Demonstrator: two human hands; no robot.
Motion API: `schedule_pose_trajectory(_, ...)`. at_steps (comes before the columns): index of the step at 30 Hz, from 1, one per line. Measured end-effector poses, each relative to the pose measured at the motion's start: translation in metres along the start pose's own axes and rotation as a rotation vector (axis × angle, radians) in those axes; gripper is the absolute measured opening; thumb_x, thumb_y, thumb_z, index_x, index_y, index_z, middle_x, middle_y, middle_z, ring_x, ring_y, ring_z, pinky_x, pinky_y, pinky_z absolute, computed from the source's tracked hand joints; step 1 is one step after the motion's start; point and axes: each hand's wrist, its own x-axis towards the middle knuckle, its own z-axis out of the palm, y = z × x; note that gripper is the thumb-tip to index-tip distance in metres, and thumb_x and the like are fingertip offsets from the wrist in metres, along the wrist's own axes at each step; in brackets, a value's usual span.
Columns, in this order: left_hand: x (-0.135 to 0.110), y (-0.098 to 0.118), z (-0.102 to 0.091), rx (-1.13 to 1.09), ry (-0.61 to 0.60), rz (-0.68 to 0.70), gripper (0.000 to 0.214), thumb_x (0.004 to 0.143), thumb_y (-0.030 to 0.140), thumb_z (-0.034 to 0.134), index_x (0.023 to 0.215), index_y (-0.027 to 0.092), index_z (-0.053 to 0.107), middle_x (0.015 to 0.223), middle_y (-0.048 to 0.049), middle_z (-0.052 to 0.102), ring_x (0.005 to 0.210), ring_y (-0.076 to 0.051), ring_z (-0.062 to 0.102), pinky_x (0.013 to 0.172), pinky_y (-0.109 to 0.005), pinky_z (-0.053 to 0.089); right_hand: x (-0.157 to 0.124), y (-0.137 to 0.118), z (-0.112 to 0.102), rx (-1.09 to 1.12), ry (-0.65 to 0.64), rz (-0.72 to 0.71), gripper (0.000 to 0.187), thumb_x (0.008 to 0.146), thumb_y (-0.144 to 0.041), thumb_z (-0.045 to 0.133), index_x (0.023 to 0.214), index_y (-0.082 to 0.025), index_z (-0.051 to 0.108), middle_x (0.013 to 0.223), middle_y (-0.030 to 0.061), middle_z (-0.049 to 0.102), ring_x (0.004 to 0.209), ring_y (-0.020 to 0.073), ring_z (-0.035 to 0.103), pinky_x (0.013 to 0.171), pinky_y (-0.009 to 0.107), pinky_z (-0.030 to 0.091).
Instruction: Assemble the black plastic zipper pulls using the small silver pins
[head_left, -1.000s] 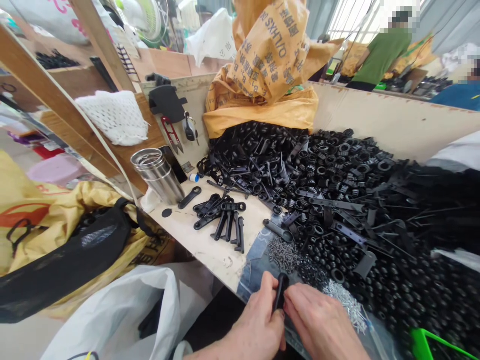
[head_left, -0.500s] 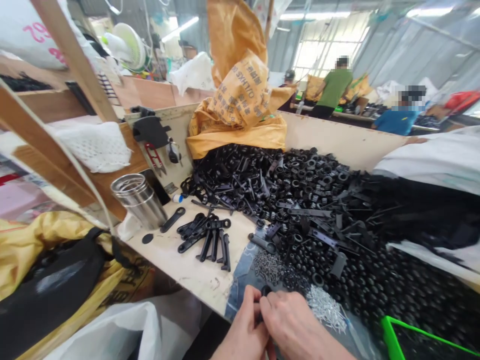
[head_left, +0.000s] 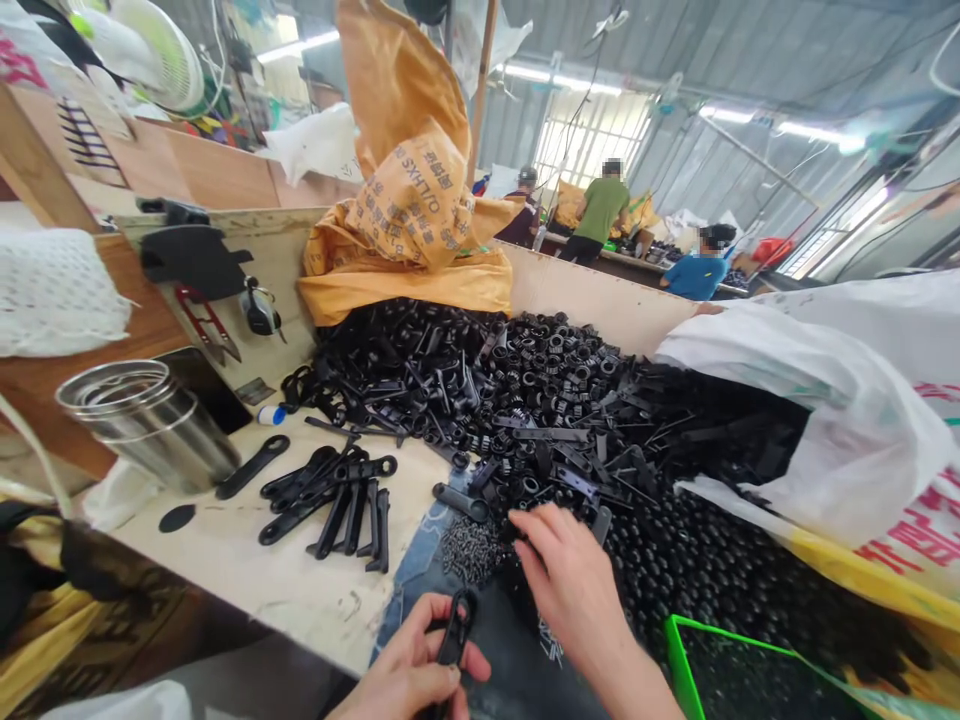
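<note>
My left hand (head_left: 411, 666) is at the bottom edge, fingers pinched round a slim black plastic handle piece (head_left: 457, 625) with a ring end pointing up. My right hand (head_left: 568, 577) has reached forward onto the heap of black plastic parts (head_left: 555, 400), fingertips curled down among small black round caps (head_left: 697, 570); whether they hold one is hidden. A patch of small dark screws (head_left: 469, 548) lies on blue denim cloth just left of that hand. A row of black handle pieces (head_left: 337, 490) lies on the wooden bench further left.
A steel cup (head_left: 146, 425) stands at the left, red snips (head_left: 206, 325) and a key fob hanging behind it. An orange sack (head_left: 409, 225) slumps at the back, a white sack (head_left: 832, 400) at the right, a green crate rim (head_left: 679, 650) near right. People work in the background.
My hands have separated: the right one left the handle piece and reached forward into the heap, while the left keeps the piece. The view has swung up and to the right.
</note>
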Motion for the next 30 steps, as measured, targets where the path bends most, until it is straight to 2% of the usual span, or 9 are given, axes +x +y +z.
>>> schedule_pose_trajectory(2, -0.002, 0.005, 0.005, 0.007, 0.0, -0.005, 0.041, 0.07, 0.021, 0.072, 0.106, 0.022, 0.051, 0.093, -0.0034, 0.075, 0.058, -0.012, 0.065, 0.055, -0.023, 0.034, 0.027, 0.011, 0.001, -0.096, 0.008, 0.05, 0.032, 0.1, -0.017, 0.059, 0.129, -0.027, 0.062, 0.125, 0.0057, 0.065, 0.111, 0.0238, 0.059, 0.09, 0.037, 0.044)
schedule_pose_trajectory(4, -0.003, 0.008, 0.009, 0.01, 0.016, 0.029, 0.041, 0.073, 0.026, 0.073, 0.106, 0.022, 0.05, 0.091, -0.0041, 0.076, 0.061, -0.013, 0.064, 0.057, -0.024, 0.036, 0.045, 0.019, 0.007, -0.132, -0.014, 0.054, 0.029, 0.097, -0.021, 0.065, 0.126, -0.025, 0.065, 0.121, 0.0075, 0.065, 0.11, 0.0268, 0.057, 0.088, 0.04, 0.041)
schedule_pose_trajectory(9, -0.007, 0.021, 0.017, 0.002, 0.133, 0.109, 0.039, 0.082, 0.04, 0.071, 0.107, 0.022, 0.046, 0.088, -0.0051, 0.075, 0.065, -0.015, 0.065, 0.063, -0.026, 0.039, 0.052, 0.029, 0.009, -0.132, -0.068, 0.044, 0.021, 0.091, -0.021, 0.07, 0.112, -0.025, 0.07, 0.11, 0.0045, 0.067, 0.105, 0.025, 0.057, 0.084, 0.038, 0.038)
schedule_pose_trajectory(13, -0.011, 0.038, 0.031, 0.076, 0.17, 0.201, 0.035, 0.086, 0.036, 0.065, 0.11, 0.024, 0.045, 0.081, 0.0011, 0.071, 0.055, -0.012, 0.059, 0.062, -0.027, 0.041, 0.061, 0.02, 0.003, -0.124, -0.064, -0.01, 0.033, 0.095, -0.015, 0.063, 0.126, -0.027, 0.064, 0.119, 0.0045, 0.065, 0.107, 0.0235, 0.055, 0.085, 0.038, 0.037)
schedule_pose_trajectory(17, -0.007, 0.057, 0.044, 0.012, 0.16, 0.252, 0.05, 0.075, 0.024, 0.063, 0.121, 0.023, 0.042, 0.078, 0.0027, 0.067, 0.057, -0.015, 0.061, 0.062, -0.029, 0.042, 0.089, -0.003, 0.016, -0.125, -0.107, -0.155, 0.02, 0.099, -0.021, 0.059, 0.116, -0.029, 0.067, 0.113, 0.0033, 0.065, 0.105, 0.0225, 0.056, 0.085, 0.037, 0.038)
schedule_pose_trajectory(20, -0.004, 0.063, 0.04, -0.031, 0.18, 0.248, 0.059, 0.065, 0.018, 0.06, 0.122, 0.021, 0.046, 0.082, -0.001, 0.07, 0.067, -0.018, 0.065, 0.066, -0.03, 0.041, 0.103, -0.015, 0.031, -0.135, -0.137, -0.193, 0.01, 0.098, -0.028, 0.063, 0.106, -0.025, 0.068, 0.11, 0.0056, 0.065, 0.102, 0.0239, 0.059, 0.082, 0.036, 0.041)
schedule_pose_trajectory(24, -0.003, 0.057, 0.027, -0.048, 0.214, 0.212, 0.053, 0.065, 0.018, 0.057, 0.118, 0.018, 0.057, 0.094, -0.0051, 0.072, 0.082, -0.019, 0.065, 0.076, -0.031, 0.041, 0.103, -0.017, 0.04, -0.131, -0.123, -0.196, 0.015, 0.095, -0.01, 0.059, 0.103, -0.02, 0.068, 0.102, 0.0073, 0.067, 0.096, 0.0225, 0.063, 0.082, 0.033, 0.045)
schedule_pose_trajectory(27, -0.001, 0.05, 0.02, -0.078, 0.233, 0.206, 0.052, 0.062, 0.019, 0.057, 0.114, 0.017, 0.061, 0.095, -0.0057, 0.072, 0.083, -0.02, 0.065, 0.078, -0.032, 0.041, 0.097, -0.009, 0.037, -0.097, -0.068, -0.219, 0.033, 0.09, -0.001, 0.054, 0.115, -0.017, 0.068, 0.099, 0.0061, 0.068, 0.094, 0.0212, 0.065, 0.084, 0.031, 0.05)
schedule_pose_trajectory(30, 0.0, 0.047, 0.016, -0.093, 0.26, 0.219, 0.056, 0.062, 0.019, 0.058, 0.117, 0.016, 0.06, 0.094, -0.0059, 0.073, 0.082, -0.02, 0.065, 0.078, -0.032, 0.041, 0.082, 0.006, 0.026, -0.063, 0.027, -0.211, 0.042, 0.094, -0.002, 0.049, 0.131, -0.015, 0.063, 0.11, 0.0087, 0.068, 0.099, 0.0215, 0.066, 0.09, 0.033, 0.054)
